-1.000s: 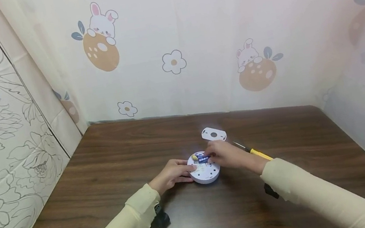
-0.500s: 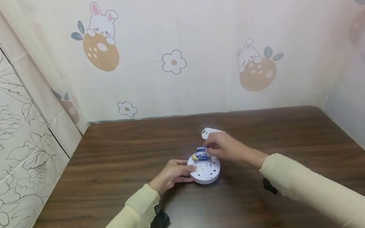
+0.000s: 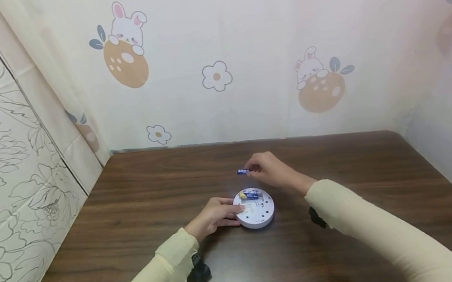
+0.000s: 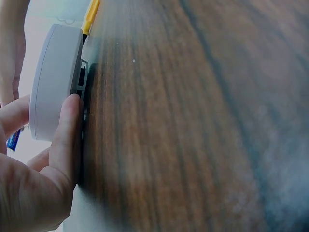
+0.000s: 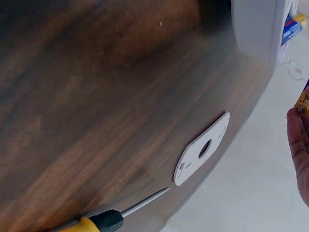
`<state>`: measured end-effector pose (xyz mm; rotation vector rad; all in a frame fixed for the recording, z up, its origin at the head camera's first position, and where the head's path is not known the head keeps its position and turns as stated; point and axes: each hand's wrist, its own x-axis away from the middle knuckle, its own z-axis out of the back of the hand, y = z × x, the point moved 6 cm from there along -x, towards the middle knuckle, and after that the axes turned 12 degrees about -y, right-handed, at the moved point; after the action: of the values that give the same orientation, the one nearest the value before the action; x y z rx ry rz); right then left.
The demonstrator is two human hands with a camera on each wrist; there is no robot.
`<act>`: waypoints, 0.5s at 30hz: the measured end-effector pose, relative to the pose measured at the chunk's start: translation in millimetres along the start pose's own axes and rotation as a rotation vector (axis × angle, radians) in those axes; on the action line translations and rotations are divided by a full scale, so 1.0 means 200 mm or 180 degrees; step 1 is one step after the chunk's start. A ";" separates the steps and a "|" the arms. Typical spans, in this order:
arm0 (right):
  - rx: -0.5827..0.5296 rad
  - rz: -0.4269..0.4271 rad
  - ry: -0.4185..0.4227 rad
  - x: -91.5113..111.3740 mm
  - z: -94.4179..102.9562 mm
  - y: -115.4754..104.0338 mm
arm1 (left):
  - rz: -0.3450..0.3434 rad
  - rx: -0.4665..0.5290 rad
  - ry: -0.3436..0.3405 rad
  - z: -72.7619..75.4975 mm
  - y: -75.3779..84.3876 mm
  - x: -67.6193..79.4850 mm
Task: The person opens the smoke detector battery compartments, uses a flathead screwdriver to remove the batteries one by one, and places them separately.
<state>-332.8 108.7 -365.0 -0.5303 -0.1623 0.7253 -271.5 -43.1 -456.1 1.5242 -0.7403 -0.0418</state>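
The right hand [image 3: 269, 170] pinches a small blue-and-yellow cylindrical battery [image 3: 242, 172] above the dark wood-grain table [image 3: 162, 185], beyond a white, round plastic device [image 3: 260, 215] with another blue-and-yellow battery [image 3: 251, 195] in its recess; the pinched one should be light, hard and slick, best held round its middle. The left hand [image 3: 214, 215] grips the device's left rim, thumb on top, steadying a stiff shell likely to slide. Bare wood spreads leftward, while a white slotted plate [image 5: 192, 157] and yellow-handled screwdriver [image 5: 111, 220] narrow the room by the right hand.
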 end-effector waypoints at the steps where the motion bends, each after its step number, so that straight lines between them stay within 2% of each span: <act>1: 0.0013 0.0006 0.0009 -0.01 0.00 0.01 | 0.0001 -0.0003 -0.0002 0.00 0.00 0.00; 10: 0.0265 -0.0166 0.0089 -0.15 0.01 0.11 | -0.0026 0.0002 -0.0042 -0.02 0.01 -0.01; 15: 0.0368 -0.0156 -0.0019 -0.23 -0.03 0.14 | 0.0006 0.0009 0.0017 0.00 0.00 0.00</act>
<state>-381.9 92.2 -383.5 -0.4127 -0.1377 0.6844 -271.9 -41.8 -456.1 1.5257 -0.7378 -0.0352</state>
